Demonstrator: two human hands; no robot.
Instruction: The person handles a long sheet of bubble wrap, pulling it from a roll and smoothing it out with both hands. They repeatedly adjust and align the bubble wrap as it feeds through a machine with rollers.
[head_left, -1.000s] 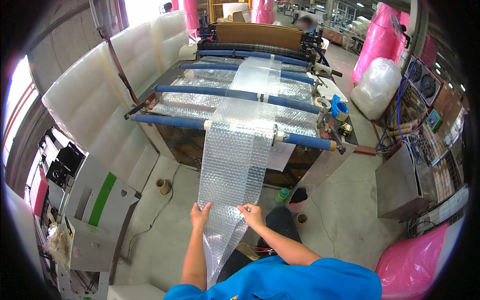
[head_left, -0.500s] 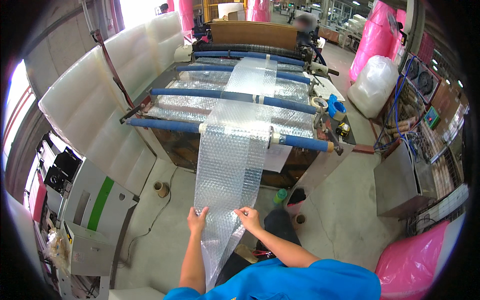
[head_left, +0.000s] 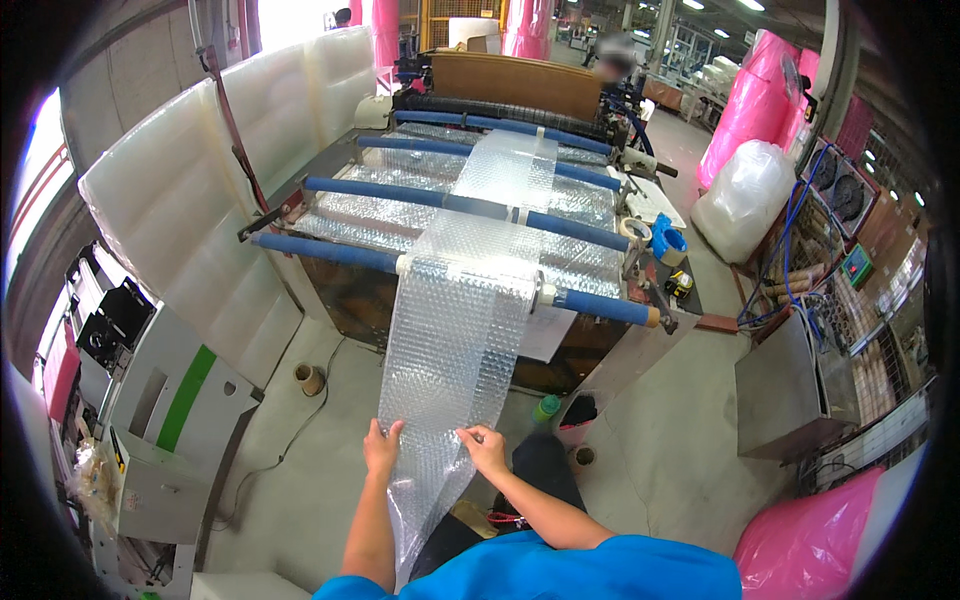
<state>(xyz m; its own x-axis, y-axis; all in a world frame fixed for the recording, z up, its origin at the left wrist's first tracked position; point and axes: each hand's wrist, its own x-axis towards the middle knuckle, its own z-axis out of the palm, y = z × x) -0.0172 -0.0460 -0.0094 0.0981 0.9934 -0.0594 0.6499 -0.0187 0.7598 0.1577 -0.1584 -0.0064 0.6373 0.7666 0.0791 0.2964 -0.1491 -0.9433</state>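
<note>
The roller machine carries a bubble wrap sheet that hangs down from its front blue roller. Below that roller, the left hand and right hand pinch the sheet's edges, fingers closed on it.

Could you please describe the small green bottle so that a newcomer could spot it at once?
Start at the big machine with blue rollers feeding the bubble wrap sheet. Look down to the concrete floor under its front edge, just right of the hanging sheet. The green bottle stands there beside a dark opening, the only green thing on that floor patch.
</note>
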